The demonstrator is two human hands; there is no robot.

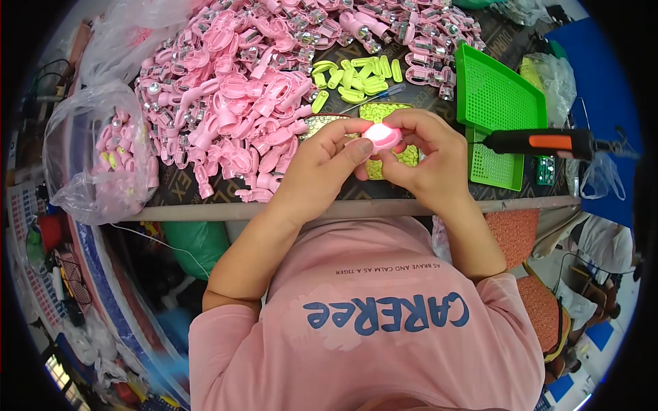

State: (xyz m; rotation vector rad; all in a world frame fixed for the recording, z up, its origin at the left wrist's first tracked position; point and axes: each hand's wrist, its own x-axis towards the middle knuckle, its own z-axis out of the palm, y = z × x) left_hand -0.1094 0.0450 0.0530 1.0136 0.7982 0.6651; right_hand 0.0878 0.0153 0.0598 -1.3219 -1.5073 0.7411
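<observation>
Hands (322, 161) (425, 154) both pinched on pink part (384, 135) | part glows between fingertips, above table edge (343, 209) | long axis runs left-right | left thumb on near side | pink pile (233, 96) lies left

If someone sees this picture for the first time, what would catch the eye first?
Probably the small glowing pink plastic piece, pinched between the left hand and right hand at the table's middle. Next, the huge heap of pink plastic parts covering the table's left and far side. Then the bright green plastic mesh tray to the right.
</observation>
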